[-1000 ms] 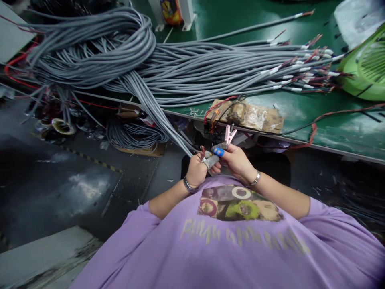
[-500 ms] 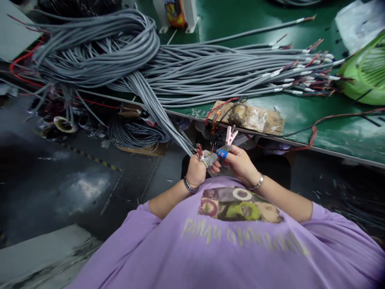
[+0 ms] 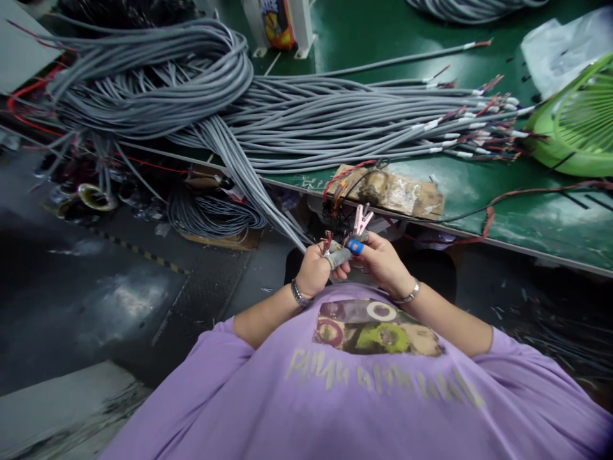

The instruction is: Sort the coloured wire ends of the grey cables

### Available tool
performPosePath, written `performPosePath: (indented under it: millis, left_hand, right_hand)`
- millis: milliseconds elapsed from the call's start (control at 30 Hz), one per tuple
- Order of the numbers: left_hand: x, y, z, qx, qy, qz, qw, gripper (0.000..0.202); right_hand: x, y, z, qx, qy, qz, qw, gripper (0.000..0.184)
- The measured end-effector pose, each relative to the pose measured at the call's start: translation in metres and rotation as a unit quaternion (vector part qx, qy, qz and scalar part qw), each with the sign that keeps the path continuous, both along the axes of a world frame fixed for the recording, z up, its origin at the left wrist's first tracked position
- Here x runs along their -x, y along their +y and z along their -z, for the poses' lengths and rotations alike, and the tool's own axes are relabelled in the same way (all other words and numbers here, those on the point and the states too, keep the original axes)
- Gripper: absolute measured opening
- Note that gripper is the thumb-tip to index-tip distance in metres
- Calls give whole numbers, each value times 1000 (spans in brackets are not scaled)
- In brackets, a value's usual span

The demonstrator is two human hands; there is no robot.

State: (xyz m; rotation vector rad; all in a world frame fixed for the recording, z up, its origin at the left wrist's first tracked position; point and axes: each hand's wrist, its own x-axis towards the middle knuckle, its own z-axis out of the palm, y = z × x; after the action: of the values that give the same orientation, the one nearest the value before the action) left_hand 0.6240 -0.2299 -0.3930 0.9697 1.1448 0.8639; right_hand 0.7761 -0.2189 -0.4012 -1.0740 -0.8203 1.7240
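One big grey coil (image 3: 148, 83) at far left on the green bench (image 3: 345, 38), red cord (image 3: 19, 108) beside it at the bench edge. Below it, a smaller coil (image 3: 211, 214) under the bench. Grey cables (image 3: 268, 198) come out from beside the big coil, drop over the edge and slant down to the left hand (image 3: 313, 275). Left fingers closed on the cable ends; cables enter from the far side, and the bared red wires (image 3: 328, 243) poke up just above the thumb, on the side away from the body. Grey wrap (image 3: 338, 257) on a left digit, pointing at the right hand (image 3: 385, 265). Right thumb, blue tape (image 3: 355, 246) on it, sits just beside that wrap, close to its own forefinger; can't tell if they pinch a wire. Pink clip (image 3: 363, 219) stands up right behind the right fingertips, open V upward; can't tell if it's gripped. Past that, a worn board (image 3: 402, 195) along the bench edge. Behind, a long cable row (image 3: 335, 121) lies flat, its stripped ends (image 3: 488, 131) fanned out at right, reaching the green basket (image 3: 575, 121).
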Motion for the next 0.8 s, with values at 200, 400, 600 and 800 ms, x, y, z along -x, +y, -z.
performPosePath:
  millis: [200, 400, 600, 800]
  left_hand:
    - [3, 0, 3, 16, -19, -37, 999, 34]
    - [6, -1, 2, 24, -7, -22, 999, 35]
    - [5, -4, 3, 21, 8, -5, 1000, 35]
    - [9, -1, 0, 21, -34, -20, 999, 37]
  right_hand:
    - [-3, 4, 5, 11, 1, 85, 996, 29]
    - [-11, 4, 5, 47, 56, -27, 997, 31]
    - [-2, 1, 1, -9, -32, -36, 999, 35]
    - [-4, -1, 5, 33, 36, -4, 999, 32]
